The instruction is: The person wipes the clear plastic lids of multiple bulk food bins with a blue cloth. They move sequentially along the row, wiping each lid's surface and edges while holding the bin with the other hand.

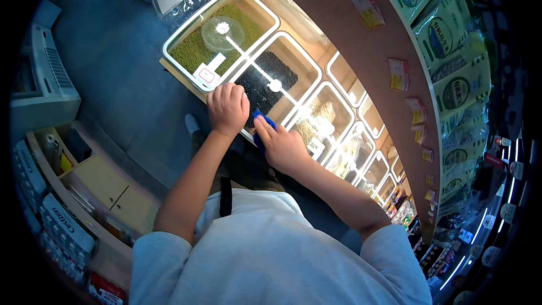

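My right hand [284, 142] holds a blue cloth [259, 137] near the front edge of a clear-lidded bin of black beans [263, 89]. To its left, my left hand [228, 108] rests with curled fingers at the front corner of that bin; whether anything is inside the fingers is hidden. Beside it is a bin of green beans [239, 17] with a round clear lid part and a small white sign [206, 74] at its front corner. Bright light reflects off the lids.
More lidded bins, one with pale contents [322, 112], run along to the right. A brown shelf [351, 29] with price tags and green food packets [442, 36] overhangs them. A wooden cabinet [99, 180] and packs of bottled water [67, 224] stand at the lower left.
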A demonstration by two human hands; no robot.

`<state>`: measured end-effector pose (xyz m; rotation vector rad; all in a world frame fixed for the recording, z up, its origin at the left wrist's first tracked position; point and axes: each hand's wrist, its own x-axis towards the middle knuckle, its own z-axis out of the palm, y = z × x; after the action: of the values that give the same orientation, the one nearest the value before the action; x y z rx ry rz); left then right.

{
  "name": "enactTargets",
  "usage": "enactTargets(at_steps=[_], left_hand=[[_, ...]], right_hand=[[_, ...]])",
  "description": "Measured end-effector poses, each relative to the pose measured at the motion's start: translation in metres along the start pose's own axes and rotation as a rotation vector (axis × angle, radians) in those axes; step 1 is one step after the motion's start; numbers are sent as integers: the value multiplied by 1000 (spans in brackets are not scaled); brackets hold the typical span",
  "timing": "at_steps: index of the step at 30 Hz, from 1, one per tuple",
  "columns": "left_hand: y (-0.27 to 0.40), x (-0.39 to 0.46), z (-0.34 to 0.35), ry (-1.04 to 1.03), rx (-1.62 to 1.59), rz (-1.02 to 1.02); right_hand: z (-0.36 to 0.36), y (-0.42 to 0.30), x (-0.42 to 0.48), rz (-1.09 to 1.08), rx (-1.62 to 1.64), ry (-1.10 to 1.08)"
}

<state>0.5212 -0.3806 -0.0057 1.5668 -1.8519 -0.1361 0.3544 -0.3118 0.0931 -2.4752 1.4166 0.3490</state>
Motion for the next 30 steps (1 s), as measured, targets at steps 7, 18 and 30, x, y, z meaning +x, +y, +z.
enactTargets(at_steps=[7, 18, 30], left_hand=[[-2, 1, 0, -8, -6, -16], [-2, 1, -2, 15, -19, -6], [-2, -2, 0, 22, -19, -23]], right_hand=[[-2, -4, -8, 51, -13, -42], [-14, 29, 6, -84, 60, 73], [20, 20, 39, 201, 314, 392]])
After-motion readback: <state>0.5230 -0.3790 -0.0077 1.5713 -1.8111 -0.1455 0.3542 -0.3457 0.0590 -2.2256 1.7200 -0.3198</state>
